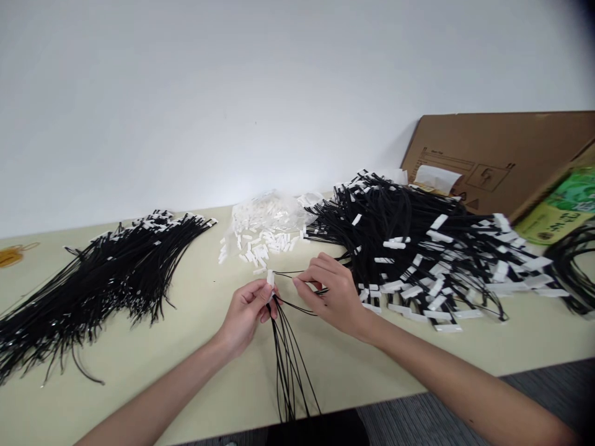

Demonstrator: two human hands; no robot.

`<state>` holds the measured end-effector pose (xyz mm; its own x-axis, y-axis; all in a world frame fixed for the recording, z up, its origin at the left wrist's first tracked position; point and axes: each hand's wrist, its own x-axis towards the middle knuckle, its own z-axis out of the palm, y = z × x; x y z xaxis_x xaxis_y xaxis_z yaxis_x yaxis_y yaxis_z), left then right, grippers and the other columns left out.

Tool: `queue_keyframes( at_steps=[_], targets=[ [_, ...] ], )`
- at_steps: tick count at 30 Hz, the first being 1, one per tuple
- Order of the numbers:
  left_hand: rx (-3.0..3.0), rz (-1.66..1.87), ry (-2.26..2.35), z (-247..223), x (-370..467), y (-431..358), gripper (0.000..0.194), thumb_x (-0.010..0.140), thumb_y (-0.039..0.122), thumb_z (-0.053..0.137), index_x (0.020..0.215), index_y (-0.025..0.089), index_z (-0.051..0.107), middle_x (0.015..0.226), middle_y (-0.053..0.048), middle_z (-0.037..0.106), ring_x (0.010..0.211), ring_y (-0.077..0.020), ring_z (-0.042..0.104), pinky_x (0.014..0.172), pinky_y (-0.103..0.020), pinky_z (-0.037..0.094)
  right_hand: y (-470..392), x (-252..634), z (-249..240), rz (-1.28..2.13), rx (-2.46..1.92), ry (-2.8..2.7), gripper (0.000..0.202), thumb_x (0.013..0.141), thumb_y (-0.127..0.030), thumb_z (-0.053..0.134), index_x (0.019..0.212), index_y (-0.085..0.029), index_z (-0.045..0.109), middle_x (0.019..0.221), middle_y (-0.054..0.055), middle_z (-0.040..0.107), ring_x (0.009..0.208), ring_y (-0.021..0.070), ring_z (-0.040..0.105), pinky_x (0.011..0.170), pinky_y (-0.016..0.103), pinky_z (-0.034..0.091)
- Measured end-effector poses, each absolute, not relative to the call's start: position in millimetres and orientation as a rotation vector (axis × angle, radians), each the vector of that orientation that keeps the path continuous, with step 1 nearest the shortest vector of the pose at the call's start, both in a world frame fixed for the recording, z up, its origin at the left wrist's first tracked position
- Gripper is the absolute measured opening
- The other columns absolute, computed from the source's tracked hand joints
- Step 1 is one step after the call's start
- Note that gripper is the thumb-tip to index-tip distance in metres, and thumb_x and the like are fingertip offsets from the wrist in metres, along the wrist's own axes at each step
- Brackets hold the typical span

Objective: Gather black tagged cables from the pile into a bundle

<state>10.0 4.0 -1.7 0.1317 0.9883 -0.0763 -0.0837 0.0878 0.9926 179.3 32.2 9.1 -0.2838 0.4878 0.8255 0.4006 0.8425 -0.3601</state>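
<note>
My left hand is closed, pinching a small white connector upright between thumb and fingers. A bundle of thin black wires hangs down from that hand toward the table's front edge. To its right, my right hand pinches a thin black wire, which runs left toward the top of the white connector. Another dark wire bows between the two hands lower down. Whether the wire's tip sits in the connector is too small to tell.
Loose white connectors lie beyond my hands, before a clear plastic bag of them. Black wire heaps lie at the left and right, the right one with white tags. A cardboard box and a green package stand far right.
</note>
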Motion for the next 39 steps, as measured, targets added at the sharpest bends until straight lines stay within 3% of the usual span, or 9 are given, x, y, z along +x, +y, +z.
queue_keyframes(
  at_steps=[12,19,35,39],
  targets=[
    [1.327,1.105,1.212,-0.2,9.3,4.4,0.032,0.076,0.041,0.053,0.077,0.009,0.054,0.056,-0.002,0.050,0.048,-0.0087,0.046,0.042,-0.018,0.027,29.4,180.3,9.0,0.217,-0.698,-2.041,0.016,0.084,-0.014,0.040,0.070,-0.011,0.047,0.063,0.002,0.043,0.064,0.0107,0.032,0.061,0.026,0.029],
    [1.396,1.047,1.215,-3.0,5.9,5.2,0.033,0.078,0.043,0.050,0.074,0.010,0.054,0.051,-0.002,0.049,0.046,-0.0087,0.044,0.043,-0.019,0.027,29.6,181.3,10.7,0.027,-0.689,-2.097,0.011,0.083,-0.017,0.042,0.076,-0.011,0.050,0.086,0.008,0.046,0.081,0.0154,0.036,0.073,0.031,0.034],
    [1.316,1.026,1.120,-3.4,7.6,3.4,0.032,0.078,0.040,0.052,0.071,0.009,0.053,0.055,-0.002,0.048,0.047,-0.0072,0.045,0.042,-0.018,0.024,29.9,180.4,10.6,0.104,-0.639,-2.123,0.013,0.083,-0.013,0.039,0.071,-0.011,0.040,0.085,0.006,0.049,0.080,0.0134,0.037,0.073,0.030,0.036],
    [1.359,0.977,1.125,-4.5,6.4,3.9,0.033,0.078,0.041,0.051,0.073,0.008,0.053,0.052,-0.002,0.048,0.047,-0.0083,0.046,0.043,-0.019,0.025,33.0,180.8,6.8,0.144,-0.560,-2.137,0.009,0.082,-0.013,0.043,0.073,-0.012,0.043,0.099,0.006,0.052,0.091,0.0141,0.042,0.080,0.031,0.037]
  ],
)
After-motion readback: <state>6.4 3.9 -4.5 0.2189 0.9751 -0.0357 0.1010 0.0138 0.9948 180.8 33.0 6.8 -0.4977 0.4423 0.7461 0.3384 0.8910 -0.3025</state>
